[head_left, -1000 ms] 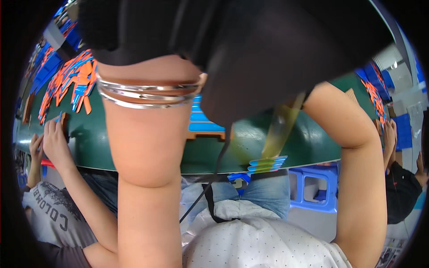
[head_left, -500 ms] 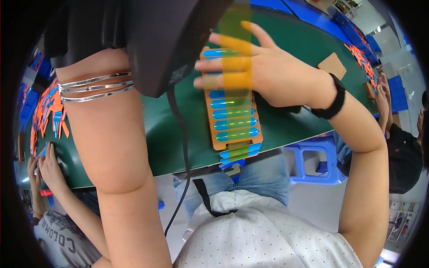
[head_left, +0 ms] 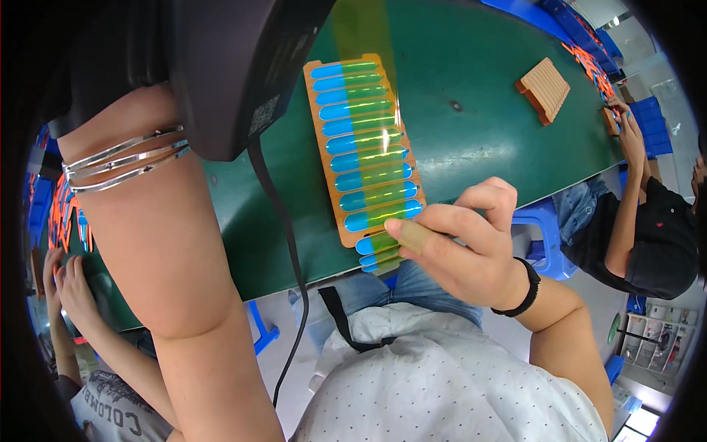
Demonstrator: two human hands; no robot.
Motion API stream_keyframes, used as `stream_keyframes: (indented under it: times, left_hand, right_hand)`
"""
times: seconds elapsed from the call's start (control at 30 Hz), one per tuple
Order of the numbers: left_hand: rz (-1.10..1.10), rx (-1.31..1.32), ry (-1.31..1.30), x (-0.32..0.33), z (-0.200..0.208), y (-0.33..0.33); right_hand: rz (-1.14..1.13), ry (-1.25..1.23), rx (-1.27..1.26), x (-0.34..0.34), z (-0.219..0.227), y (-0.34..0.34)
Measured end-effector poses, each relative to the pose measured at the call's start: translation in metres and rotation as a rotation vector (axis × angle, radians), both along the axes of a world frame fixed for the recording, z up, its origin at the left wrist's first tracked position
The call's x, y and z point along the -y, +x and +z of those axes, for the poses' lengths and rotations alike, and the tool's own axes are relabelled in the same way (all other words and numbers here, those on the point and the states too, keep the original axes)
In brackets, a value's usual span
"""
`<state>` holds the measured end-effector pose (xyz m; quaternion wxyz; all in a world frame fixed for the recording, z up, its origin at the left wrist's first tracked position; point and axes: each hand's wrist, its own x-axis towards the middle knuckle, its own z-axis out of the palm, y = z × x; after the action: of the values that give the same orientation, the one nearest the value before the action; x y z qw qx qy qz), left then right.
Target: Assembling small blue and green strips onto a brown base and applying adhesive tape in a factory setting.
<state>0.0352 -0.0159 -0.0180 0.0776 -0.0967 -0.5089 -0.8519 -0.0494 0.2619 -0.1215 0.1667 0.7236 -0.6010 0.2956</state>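
My right hand (head_left: 460, 239) is closed, thumb and forefinger pinched on the right edge of a yellow see-through film strip (head_left: 379, 158). The strip runs from the top of the view along an orange-brown grooved board (head_left: 331, 195), over the right part of its rows. Rounded blue slips (head_left: 342, 162) lie across the grooves, and more blue slips (head_left: 367, 260) show just past the board's near end. My left arm (head_left: 177, 272), with silver bangles, reaches up beneath a large black corded device (head_left: 236, 74); the left hand itself is hidden behind it.
A second grooved board (head_left: 546, 85) lies to the right on the green table (head_left: 471, 140). Piles of orange strips (head_left: 585, 70) are at both sides, near other people's hands (head_left: 628, 136). A black cord (head_left: 283, 214) hangs beside my left arm. A blue stool (head_left: 549, 225) stands at the right.
My right hand has come down from above the board's far half to its near end, its spread fingers now pinched. The black device and my left arm have shifted slightly left.
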Motion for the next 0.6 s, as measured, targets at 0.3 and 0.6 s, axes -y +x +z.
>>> stream_keyframes:
  times: [0.3, 0.6]
  left_hand:
    - [0.048, 0.014, -0.044, 0.006, -0.002, 0.004]
    - [0.087, 0.025, -0.116, 0.005, 0.013, 0.002]
  right_hand:
    - [-0.119, 0.038, -0.005, 0.001, 0.004, 0.011]
    - [-0.092, 0.287, 0.115, 0.015, 0.041, 0.009]
